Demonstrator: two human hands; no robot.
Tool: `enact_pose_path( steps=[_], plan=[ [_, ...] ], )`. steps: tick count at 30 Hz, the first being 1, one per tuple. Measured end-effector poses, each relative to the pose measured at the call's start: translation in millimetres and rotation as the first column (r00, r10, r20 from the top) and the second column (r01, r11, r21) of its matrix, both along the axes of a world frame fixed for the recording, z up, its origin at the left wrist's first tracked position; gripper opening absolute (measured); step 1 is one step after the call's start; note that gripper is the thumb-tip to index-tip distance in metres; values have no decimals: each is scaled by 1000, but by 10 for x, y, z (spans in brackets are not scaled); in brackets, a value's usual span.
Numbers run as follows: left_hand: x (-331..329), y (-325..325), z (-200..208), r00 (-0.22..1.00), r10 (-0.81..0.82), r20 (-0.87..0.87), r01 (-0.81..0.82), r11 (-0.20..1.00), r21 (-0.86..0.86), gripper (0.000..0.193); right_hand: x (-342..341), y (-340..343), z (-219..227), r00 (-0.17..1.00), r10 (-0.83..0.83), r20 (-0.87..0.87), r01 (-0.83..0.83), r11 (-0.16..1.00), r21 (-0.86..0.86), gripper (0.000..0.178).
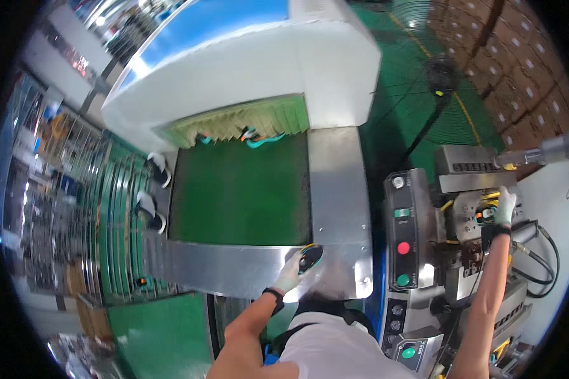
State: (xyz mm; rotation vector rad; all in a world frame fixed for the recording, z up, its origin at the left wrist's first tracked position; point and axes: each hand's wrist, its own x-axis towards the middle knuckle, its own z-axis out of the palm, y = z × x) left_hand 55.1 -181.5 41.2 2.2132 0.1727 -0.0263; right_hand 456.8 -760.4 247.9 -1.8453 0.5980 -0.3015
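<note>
My left hand, in a white glove, grips a dark shoe with yellow and teal edging above the steel front ledge of a conveyor. Far to the right, my right hand, also gloved, reaches into a metal shoe machine. Its fingers look curled beside a black and orange shoe piece in the machine; what they hold is hidden. On the green belt, a teal, black and orange shoe piece and a smaller teal one lie by the flap curtain.
Two black and white shoes rest along the conveyor's left side, near a wire rack. Between conveyor and machine stands a control panel with coloured buttons. A fan and stacked cartons are at the far right.
</note>
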Motion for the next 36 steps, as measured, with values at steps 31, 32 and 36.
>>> enact_pose_path(
  steps=[31, 32, 36],
  plan=[
    [3232, 6406, -501, 933, 224, 283, -352, 392, 850, 43, -5248, 3368, -1861, 585, -162, -795, -436, 763, -477, 86],
    [3199, 6764, -616, 985, 146, -95, 43, 328, 944, 38, -5404, 3095, -1952, 557, -128, -821, -564, 667, -487, 82],
    [3892, 7185, -1198, 999, -15, 51, -47, 214, 976, 37, -5257, 3715, -1357, 522, -259, -813, -360, 796, -486, 65]
  ],
)
